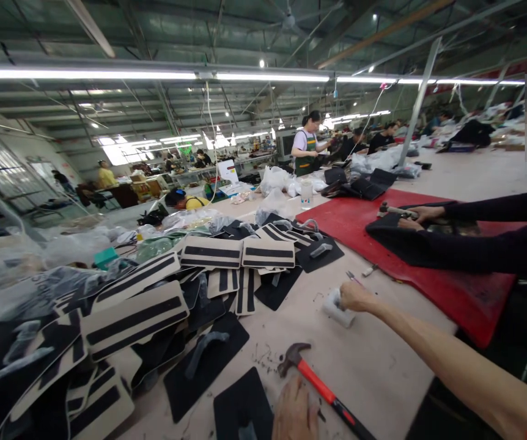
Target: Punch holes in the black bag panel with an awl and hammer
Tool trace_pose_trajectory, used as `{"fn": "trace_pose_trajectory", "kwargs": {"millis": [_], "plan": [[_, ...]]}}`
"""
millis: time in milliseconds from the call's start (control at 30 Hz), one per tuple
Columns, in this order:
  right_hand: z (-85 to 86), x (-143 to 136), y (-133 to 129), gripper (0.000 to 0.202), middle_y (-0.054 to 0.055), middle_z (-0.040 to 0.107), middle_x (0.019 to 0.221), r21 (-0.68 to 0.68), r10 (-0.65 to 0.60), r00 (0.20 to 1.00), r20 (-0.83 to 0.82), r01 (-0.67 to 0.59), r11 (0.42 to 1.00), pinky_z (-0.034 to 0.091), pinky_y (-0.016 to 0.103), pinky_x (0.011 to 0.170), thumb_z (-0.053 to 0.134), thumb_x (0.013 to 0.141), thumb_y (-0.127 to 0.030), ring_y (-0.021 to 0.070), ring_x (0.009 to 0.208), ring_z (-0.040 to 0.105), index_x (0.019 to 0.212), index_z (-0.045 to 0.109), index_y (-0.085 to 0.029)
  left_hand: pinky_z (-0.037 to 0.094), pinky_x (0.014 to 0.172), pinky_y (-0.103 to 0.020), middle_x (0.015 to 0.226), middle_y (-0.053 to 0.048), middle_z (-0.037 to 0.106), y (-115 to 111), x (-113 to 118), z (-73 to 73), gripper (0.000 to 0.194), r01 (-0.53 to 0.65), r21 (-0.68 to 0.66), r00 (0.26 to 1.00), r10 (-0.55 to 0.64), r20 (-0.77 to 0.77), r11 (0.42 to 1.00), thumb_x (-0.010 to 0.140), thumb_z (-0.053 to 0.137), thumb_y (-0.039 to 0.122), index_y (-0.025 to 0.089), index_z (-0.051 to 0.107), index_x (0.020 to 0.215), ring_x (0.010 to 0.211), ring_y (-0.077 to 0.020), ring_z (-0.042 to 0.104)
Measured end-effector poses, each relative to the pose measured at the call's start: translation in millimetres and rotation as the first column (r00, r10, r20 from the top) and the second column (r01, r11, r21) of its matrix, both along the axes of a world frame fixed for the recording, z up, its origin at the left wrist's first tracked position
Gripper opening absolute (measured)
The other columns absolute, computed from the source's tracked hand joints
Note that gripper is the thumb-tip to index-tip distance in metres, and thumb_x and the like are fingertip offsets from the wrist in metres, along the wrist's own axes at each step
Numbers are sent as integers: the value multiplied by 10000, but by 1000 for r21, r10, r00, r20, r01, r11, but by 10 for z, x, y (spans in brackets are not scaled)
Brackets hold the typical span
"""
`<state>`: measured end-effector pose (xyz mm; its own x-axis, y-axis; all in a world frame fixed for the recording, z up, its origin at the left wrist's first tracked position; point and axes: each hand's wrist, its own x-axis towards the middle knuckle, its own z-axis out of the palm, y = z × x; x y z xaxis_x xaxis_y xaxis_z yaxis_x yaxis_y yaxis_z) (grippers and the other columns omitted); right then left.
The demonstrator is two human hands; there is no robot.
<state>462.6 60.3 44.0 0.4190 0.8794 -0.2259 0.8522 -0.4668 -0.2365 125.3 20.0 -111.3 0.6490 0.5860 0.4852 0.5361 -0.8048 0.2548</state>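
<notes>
My left hand lies at the bottom edge with its fingers stretched out on the table, beside a claw hammer with a red and black handle. My right hand reaches forward with curled fingers at a small white object, whose kind I cannot make out. Its fingertips are hidden. Just beyond that hand lies a thin pointed tool. Left of my hands are dark flat panels with plastic-wrapped handles, such as one panel, and another dark panel close to my left hand.
A heap of beige panels with black stripes covers the left side. Clear plastic bags lie behind it. At right, a co-worker's hands hold a hammer over black material on a red mat. A metal post rises beyond.
</notes>
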Motion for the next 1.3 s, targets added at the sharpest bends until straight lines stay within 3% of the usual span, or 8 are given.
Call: {"fn": "trace_pose_trajectory", "kwargs": {"millis": [100,333,433,567,767,967,1067,1300], "plan": [[37,144,-317,171,80,716,799,57,-9,994,-109,15,998,466,252,707,591,768,-155,186,805,665,842,740,-117,599,925,-408,1269,-136,653,-16,-8,98,300,27,13,999,-26,-27,1000,882,526,173,186,658,1151,1132,-279,655],[-63,263,-1718,153,21,603,623,44,-95,958,-271,111,993,373,256,589,654,674,-313,161,634,533,633,634,-167,571,950,-438,1257,-125,644,-56,67,441,240,28,-134,999,-34,-40,991,937,490,194,174,669,1096,1145,-272,634],[-150,168,-1975,323,-26,460,519,143,-227,804,-550,359,922,295,245,498,647,694,-459,117,520,395,567,524,-189,564,956,-451,1254,-118,637,-62,85,498,219,44,-186,998,-50,-32,982,915,510,178,177,673,1062,1139,-275,628],[-192,33,-1701,299,-47,397,524,209,-203,485,-850,666,716,290,234,448,567,707,-487,100,467,348,652,491,-203,563,955,-455,1257,-114,631,-60,87,515,213,42,-198,998,-53,-47,979,911,517,183,181,664,1065,1135,-274,624],[-36,72,-633,222,-51,355,544,367,54,399,-916,774,516,371,247,459,508,679,-393,114,472,375,788,518,-200,563,972,-440,1275,-120,629,-51,87,470,222,43,-153,997,-52,-55,987,940,509,197,165,646,1111,1168,-263,617],[-21,131,119,265,-88,288,464,493,203,450,-870,799,344,288,223,393,470,806,-459,93,385,300,793,533,-202,580,935,-451,1234,-116,646,-42,109,449,198,29,-161,997,-39,-59,987,952,496,208,182,653,1068,1126,-271,635],[-173,46,228,318,-95,314,449,532,221,484,-847,785,318,280,213,390,478,833,-500,87,376,315,836,557,-193,580,936,-450,1245,-108,641,-44,113,458,189,22,-181,997,-34,-63,983,957,493,221,194,657,1044,1138,-271,629],[-459,-77,174,306,-86,357,425,525,196,491,-849,737,427,251,217,363,522,813,-473,87,361,323,791,578,-172,568,968,-451,1272,-102,632,-50,126,488,191,10,-204,997,-26,-75,979,960,487,223,200,647,1061,1174,-266,615]]}}
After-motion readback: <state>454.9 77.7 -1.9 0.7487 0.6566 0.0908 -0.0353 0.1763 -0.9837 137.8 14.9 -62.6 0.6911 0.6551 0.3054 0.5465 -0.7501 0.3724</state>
